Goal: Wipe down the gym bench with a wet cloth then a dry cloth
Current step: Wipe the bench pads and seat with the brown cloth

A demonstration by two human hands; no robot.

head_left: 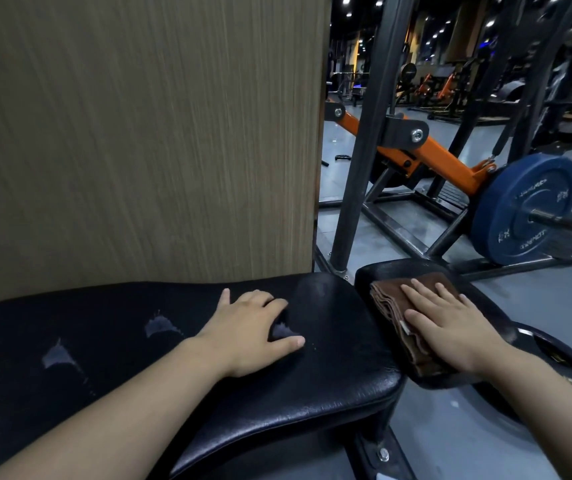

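A black padded gym bench [333,344] runs across the lower part of the view, its leather torn in several spots. A smaller black seat pad [391,271] sits just right of it. On that pad lies a folded brown cloth [390,299]. My right hand [450,327] presses flat on the cloth with straight fingers. My left hand [253,330] rests palm down on the long pad, fingers spread beside a tear.
A wood-grain panel [139,133] stands close behind the bench. At the right is a black and orange machine frame [429,154] with a blue weight plate [526,209]. A dark plate [554,368] lies on the grey floor by my right wrist.
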